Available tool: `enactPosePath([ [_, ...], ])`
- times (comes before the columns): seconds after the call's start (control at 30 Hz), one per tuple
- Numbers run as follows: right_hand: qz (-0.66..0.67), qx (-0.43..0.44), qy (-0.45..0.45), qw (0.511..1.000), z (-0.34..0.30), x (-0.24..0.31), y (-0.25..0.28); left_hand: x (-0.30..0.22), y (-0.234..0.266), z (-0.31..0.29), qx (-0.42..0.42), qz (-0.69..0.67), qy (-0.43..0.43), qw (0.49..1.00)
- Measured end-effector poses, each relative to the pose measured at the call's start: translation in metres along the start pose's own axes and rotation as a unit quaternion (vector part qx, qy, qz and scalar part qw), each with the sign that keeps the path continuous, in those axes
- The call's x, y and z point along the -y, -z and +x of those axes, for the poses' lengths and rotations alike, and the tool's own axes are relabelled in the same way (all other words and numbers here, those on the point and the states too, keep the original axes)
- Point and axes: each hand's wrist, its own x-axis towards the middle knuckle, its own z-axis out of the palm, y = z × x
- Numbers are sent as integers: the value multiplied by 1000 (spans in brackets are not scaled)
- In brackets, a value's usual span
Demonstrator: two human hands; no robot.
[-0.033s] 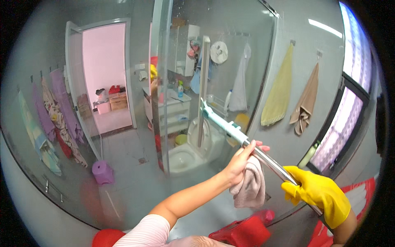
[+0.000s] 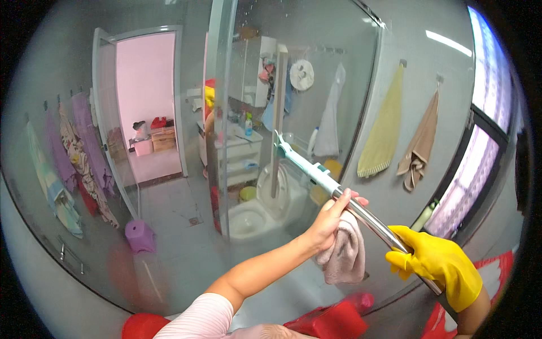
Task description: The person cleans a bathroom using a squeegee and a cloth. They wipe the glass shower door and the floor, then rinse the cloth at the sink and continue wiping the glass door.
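A squeegee slants up from lower right to the glass panel, its metal pole point(image 2: 372, 219) leading into a pale teal neck point(image 2: 309, 168). At the neck's end, a long grey bar-shaped head point(image 2: 280, 101) stands nearly upright along the shower glass point(image 2: 333, 39). My bare left hand point(image 2: 332, 221) is closed around the pole just below the neck, and a greyish-pink cloth point(image 2: 345, 251) hangs from the same hand. Lower down, my right hand point(image 2: 435, 263), in a yellow rubber glove, grips the pole with its fingers wrapped round it.
Through the glass show a toilet point(image 2: 251, 221), a vanity point(image 2: 240, 152) and a spray bottle point(image 2: 248, 124). A purple stool point(image 2: 139, 235) stands left, near an open door. Towels point(image 2: 384, 124) hang on both sides. Red objects point(image 2: 333, 321) lie below; a window point(image 2: 468, 175) is right.
The view has shifted very slightly. Both hands keep the same grip on the squeegee pole, and the cloth still hangs from my left hand.
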Motion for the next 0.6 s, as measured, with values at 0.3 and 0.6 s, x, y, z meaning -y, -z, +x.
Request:
enactPosePath([
  [0.3,-103,-228,122,961,28,-62,94,-32,-36,93,-43,50,-185,981],
  [0.6,-112,-257,132,951,31,-13,137,-91,-66,107,-33,79,-318,944],
])
